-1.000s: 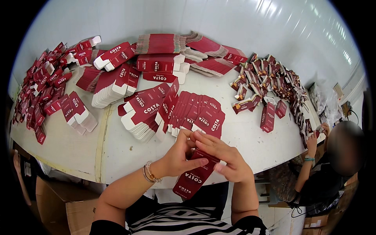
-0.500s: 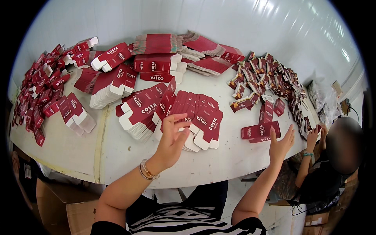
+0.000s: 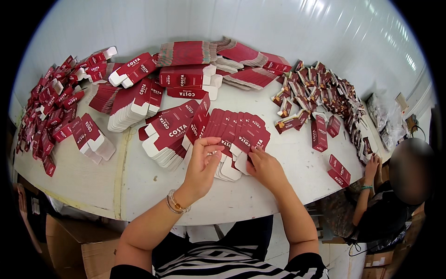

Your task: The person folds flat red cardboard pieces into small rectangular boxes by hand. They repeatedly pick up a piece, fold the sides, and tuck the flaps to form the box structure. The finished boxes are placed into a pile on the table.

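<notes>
A fanned stack of flat red-and-white cartons (image 3: pixel 232 128) lies on the table in front of me. My right hand (image 3: pixel 267 169) reaches over its right side, fingers and thumb closed on the edge of the top flat carton (image 3: pixel 253 132). My left hand (image 3: pixel 202 167) hovers at the stack's near left edge, its fingers loosely curved and apart from the thumb, with nothing seen in it. Left of it sits another pile of flat cartons (image 3: pixel 174 125). To the right, a folded-up red box (image 3: pixel 339 171) rests near the table's edge.
Many red boxes (image 3: pixel 51 111) are heaped at the far left. More flat carton bundles (image 3: pixel 186 53) line the wall. Small brown-and-red packets (image 3: pixel 320 90) form a long pile at the right, where another person's hands (image 3: pixel 371 169) work. Two red boxes (image 3: pixel 319 135) stand before that pile.
My right hand has moved left from the red box onto the flat cartons. That box now sits farther right and nearer the table's edge. My left hand has barely moved.
</notes>
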### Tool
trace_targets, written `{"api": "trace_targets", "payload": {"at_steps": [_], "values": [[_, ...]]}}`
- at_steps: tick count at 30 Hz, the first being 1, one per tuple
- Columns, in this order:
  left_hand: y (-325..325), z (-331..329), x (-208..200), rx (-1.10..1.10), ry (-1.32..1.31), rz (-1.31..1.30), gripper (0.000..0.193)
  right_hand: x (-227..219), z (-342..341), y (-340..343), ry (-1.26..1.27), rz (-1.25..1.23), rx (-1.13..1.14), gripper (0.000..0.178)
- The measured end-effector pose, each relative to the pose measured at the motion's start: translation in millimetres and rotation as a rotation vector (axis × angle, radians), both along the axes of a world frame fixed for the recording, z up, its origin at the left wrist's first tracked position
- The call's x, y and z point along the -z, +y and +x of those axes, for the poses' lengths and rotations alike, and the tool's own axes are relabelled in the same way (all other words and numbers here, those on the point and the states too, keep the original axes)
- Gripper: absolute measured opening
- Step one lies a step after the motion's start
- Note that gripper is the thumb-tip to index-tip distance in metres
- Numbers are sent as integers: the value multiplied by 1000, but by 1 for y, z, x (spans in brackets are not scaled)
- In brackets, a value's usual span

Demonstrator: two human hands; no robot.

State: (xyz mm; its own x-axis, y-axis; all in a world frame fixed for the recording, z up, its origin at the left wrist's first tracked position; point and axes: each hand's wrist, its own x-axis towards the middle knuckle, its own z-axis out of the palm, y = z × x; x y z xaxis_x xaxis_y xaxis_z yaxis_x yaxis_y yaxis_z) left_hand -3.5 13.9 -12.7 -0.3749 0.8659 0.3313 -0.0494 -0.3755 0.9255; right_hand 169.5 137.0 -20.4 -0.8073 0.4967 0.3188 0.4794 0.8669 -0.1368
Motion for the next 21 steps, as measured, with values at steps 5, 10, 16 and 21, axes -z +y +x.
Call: {"api": "trace_targets", "payload": {"at_steps": [5, 10, 16, 21], "values": [[-4, -7, -15, -132, 634, 137, 66, -42, 6, -32, 463, -140, 7, 17], [-9, 0, -15, -319, 1037, 307, 111, -72, 11, -84, 737, -559, -92, 15], [-13, -4, -22, -350, 1057, 395, 96, -75, 10, -98, 639, -462, -210, 19], [-14, -8, -17, -336, 1067, 444, 70, -82, 7, -88, 575, -293, -288, 33]]}}
